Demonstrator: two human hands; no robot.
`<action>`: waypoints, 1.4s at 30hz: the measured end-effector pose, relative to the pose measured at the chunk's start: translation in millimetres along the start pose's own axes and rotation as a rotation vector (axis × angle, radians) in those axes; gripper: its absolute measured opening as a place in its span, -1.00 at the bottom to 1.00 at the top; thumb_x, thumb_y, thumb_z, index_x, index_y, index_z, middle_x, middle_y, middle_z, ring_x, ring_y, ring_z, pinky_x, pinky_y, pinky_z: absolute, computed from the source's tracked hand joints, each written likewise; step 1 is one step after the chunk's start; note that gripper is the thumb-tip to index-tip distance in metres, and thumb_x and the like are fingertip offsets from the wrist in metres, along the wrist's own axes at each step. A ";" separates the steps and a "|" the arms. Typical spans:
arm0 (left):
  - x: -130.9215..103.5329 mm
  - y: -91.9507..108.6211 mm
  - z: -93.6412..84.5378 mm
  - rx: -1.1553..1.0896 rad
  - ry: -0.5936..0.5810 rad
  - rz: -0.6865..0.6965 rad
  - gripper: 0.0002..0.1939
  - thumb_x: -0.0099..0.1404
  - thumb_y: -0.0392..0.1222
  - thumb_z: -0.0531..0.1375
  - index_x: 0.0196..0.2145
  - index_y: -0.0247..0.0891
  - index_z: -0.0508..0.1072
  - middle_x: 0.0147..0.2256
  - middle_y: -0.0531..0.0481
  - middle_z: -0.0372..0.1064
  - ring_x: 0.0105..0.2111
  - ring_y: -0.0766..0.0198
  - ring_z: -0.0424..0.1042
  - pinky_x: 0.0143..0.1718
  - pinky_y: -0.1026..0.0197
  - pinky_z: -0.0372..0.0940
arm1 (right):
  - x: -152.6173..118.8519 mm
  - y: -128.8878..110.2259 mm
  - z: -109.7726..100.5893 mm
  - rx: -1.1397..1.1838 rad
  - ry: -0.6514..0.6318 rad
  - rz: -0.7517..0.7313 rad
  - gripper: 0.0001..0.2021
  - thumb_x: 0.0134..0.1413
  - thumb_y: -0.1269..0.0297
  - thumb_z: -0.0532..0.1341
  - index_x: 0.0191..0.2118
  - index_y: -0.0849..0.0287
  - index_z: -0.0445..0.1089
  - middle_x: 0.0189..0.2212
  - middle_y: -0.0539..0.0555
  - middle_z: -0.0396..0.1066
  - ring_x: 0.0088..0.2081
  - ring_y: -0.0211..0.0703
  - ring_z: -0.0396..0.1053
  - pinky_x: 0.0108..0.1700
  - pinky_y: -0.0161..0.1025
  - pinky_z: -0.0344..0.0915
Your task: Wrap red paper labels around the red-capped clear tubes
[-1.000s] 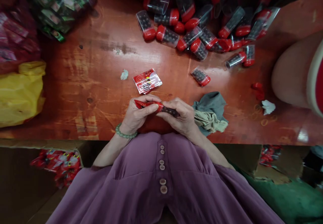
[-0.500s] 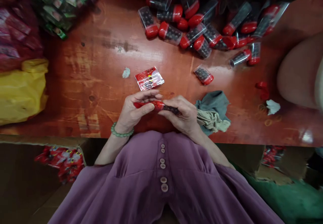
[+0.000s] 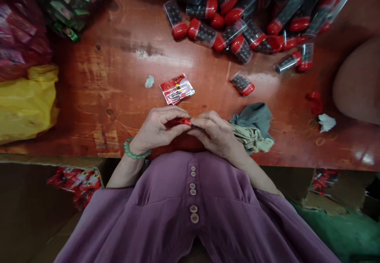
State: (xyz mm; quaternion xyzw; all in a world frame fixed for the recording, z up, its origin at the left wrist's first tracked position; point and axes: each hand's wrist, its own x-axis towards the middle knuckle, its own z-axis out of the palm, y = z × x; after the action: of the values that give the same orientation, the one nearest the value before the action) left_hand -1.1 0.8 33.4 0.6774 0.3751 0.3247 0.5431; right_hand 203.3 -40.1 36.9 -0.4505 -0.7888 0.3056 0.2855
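Between my two hands, close to the table's front edge, is a red-ended tube [image 3: 184, 121], mostly covered by fingers. The fingers and thumb of my left hand [image 3: 162, 126] close round its red end. My right hand [image 3: 212, 130] wraps round its dark, clear-walled end. Just beyond my left hand lie red and white printed packets [image 3: 177, 89]. A single clear tube of dark balls with a red cap [image 3: 242, 84] rests farther right. Beside my right hand is a crumpled grey-green cloth [image 3: 253, 126].
Many red-capped tubes [image 3: 202, 32] are heaped at the back. Bags of green packets [image 3: 73, 2] and pink packets [image 3: 20, 33] and a yellow bag [image 3: 28, 103] stand left. A large rounded pale object [image 3: 358, 83] is right. Open boxes with red packets [image 3: 78, 184] sit below the edge.
My left fingers have closed further over the red end, so less of it shows. Both hands have drawn closer together. The whole view has shifted slightly.
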 end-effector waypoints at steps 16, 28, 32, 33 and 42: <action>5.1 -5.3 -4.7 -0.227 -0.027 -0.305 -0.81 0.04 -0.10 0.44 -0.44 -0.27 0.63 -0.44 -0.03 0.57 -0.43 0.28 0.49 -0.32 0.27 0.38 | 11.4 11.3 0.7 0.257 0.050 -0.039 -0.82 0.21 0.21 0.29 -0.14 0.16 0.39 -0.33 0.03 0.44 -0.32 -0.24 0.39 -0.27 -0.27 0.36; -23.9 -32.7 22.3 -0.496 0.291 -0.372 -0.82 0.10 -0.04 0.42 -0.37 -0.17 0.67 -0.33 -0.02 0.62 -0.37 0.31 0.52 -0.24 0.31 0.40 | 10.1 12.6 5.0 0.311 0.098 0.017 -0.68 0.18 0.31 0.32 0.06 0.07 0.48 -0.37 -0.01 0.42 -0.36 -0.29 0.36 -0.30 -0.30 0.40; -22.1 -29.6 26.2 -0.545 0.311 -0.414 -0.84 0.11 -0.06 0.43 -0.39 -0.17 0.67 -0.37 0.00 0.61 -0.41 0.36 0.50 -0.28 0.34 0.37 | 9.1 10.8 5.8 0.292 0.118 0.074 -0.76 0.18 0.30 0.31 -0.03 0.09 0.52 -0.34 0.02 0.47 -0.37 -0.28 0.39 -0.31 -0.28 0.43; -21.0 -28.3 27.6 -0.581 0.331 -0.432 -0.83 0.08 -0.06 0.44 -0.40 -0.19 0.66 -0.40 0.01 0.60 -0.43 0.38 0.48 -0.30 0.35 0.37 | 8.3 9.7 6.9 0.310 0.128 0.127 -0.79 0.19 0.30 0.30 -0.05 0.09 0.53 -0.33 0.03 0.48 -0.38 -0.29 0.40 -0.33 -0.28 0.44; -11.5 -10.6 47.8 -1.031 0.408 -0.492 -0.62 -0.04 0.03 0.49 -0.32 -0.24 0.61 -0.35 -0.04 0.58 -0.37 0.26 0.53 -0.28 0.22 0.45 | 5.3 6.6 17.4 0.659 0.281 0.480 -0.82 0.15 0.22 0.30 -0.12 0.05 0.52 -0.31 -0.04 0.39 -0.58 -0.44 0.37 -0.55 -0.38 0.42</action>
State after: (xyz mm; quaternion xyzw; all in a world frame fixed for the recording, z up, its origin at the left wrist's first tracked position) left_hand 32.0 -31.3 13.2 0.1446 0.4116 0.4530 0.7775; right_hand 191.9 -36.6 21.7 -0.5430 -0.4754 0.5348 0.4396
